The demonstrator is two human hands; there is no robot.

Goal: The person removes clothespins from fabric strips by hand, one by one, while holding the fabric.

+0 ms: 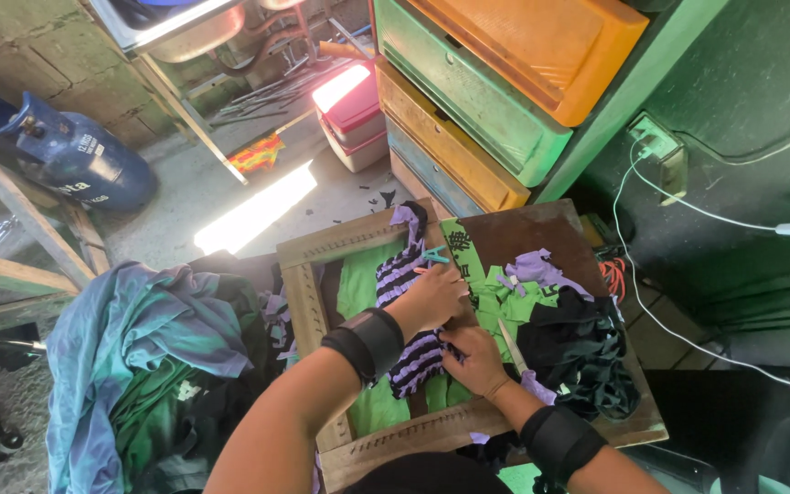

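Head view, looking down on a wooden frame (308, 311) with green cloth (358, 284) under it, on a brown board (523, 233).

Left hand (432, 297) lies flat across a purple-and-black striped strip (401, 274), fingers spread and pressing down, not curled round anything. The strip runs from the frame's top bar down past both hands toward the bottom bar.

Right hand (475, 361) is curled at the strip's lower part, fingers closed. A thin pale blade (510, 346) sticks out just beside it; cannot tell whether the hand grips it or it only lies there.

Small teal scissors (433, 256) rest on the strip just above the left fingertips.

Risks, as judged:
- Blade sits close to both hands; a slip while tugging cloth could nick a finger
- Scissors loose on the fabric; a pull on the strip could drag them off the frame
- Black cloth heap (582, 352) and green scraps (505, 297) crowd the right side and could snag or hide the blade
- Heaped clothes (139, 357) press at the frame's left edge and could nudge it
- White cable (688, 209) trails nearby
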